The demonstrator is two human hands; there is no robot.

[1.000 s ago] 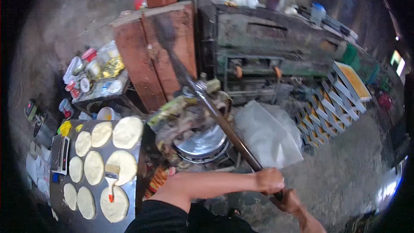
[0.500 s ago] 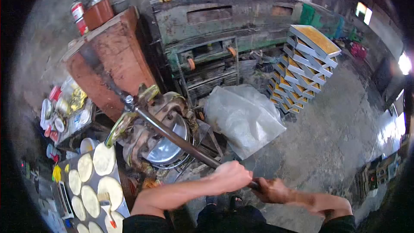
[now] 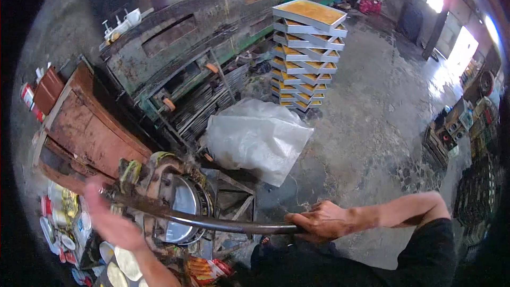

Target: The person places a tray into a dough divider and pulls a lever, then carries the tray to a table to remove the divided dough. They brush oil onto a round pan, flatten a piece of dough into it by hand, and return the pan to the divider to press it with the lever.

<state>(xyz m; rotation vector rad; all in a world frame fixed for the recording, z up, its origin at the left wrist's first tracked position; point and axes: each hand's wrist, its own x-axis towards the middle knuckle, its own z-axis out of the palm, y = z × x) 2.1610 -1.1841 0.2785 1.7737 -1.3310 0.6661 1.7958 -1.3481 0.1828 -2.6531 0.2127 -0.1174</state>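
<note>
My right hand point(image 3: 324, 221) is closed around the near end of a long dark metal bar point(image 3: 223, 225). The bar runs leftward across a heavy, worn machine point(image 3: 159, 172) with a round shiny metal pan point(image 3: 183, 207) in it. My left hand point(image 3: 111, 215), smeared by motion, is at the bar's far left end, its fingers stretched out beside the joint there. Below that hand, pale flat dough rounds point(image 3: 127, 263) show at the lower left, partly covered by my left forearm.
A tall criss-cross stack of trays point(image 3: 308, 48) with yellow-orange contents stands on the floor. Before it lies a translucent plastic sheet point(image 3: 255, 133). A brown cabinet point(image 3: 95, 133) and cluttered containers point(image 3: 64, 218) are at left; a long metal oven-like unit point(image 3: 175, 42) runs behind.
My left hand has left the bar's near end and moved to its far left end. My right hand still holds the near end. The view has turned right.
</note>
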